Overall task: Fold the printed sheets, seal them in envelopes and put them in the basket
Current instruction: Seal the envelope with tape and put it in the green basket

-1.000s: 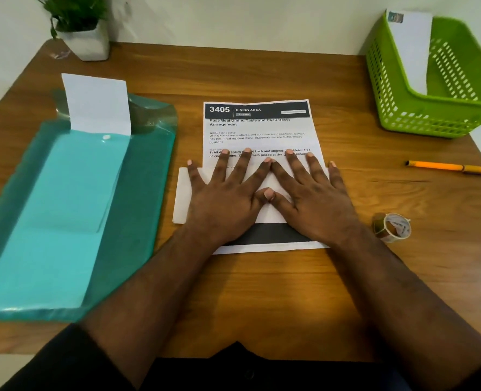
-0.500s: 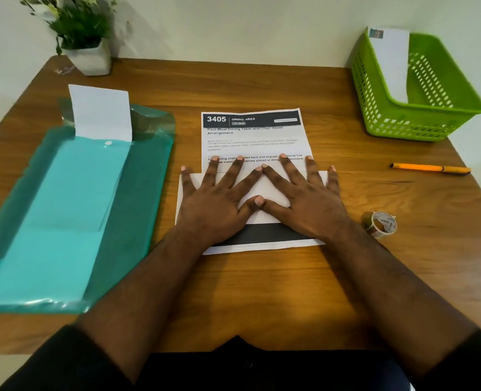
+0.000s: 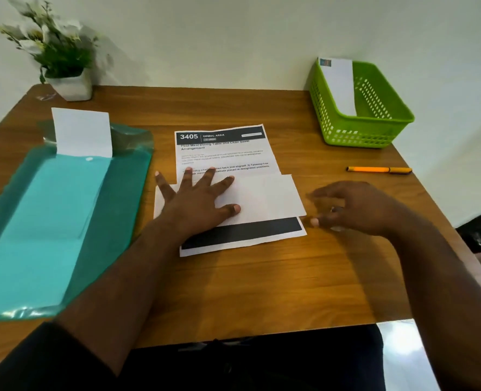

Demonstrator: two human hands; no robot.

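Observation:
The printed sheet, headed "3405 Dining Area", lies mid-table with its near part folded up into a white flap; a black band shows below the flap. My left hand presses flat on the flap's left half, fingers spread. My right hand is off the paper to the right, blurred, fingers loosely curled and apart over a tape roll that is almost hidden beneath it. The green basket stands at the back right with one white envelope leaning inside.
A teal plastic folder covers the table's left side, with a white paper sticking out of its top. An orange pen lies right of the sheet. A potted plant stands at the back left corner.
My right hand has lifted off the folded flap and moved right, over the tape roll. My left hand stays pressed on the flap. The camera view has shifted.

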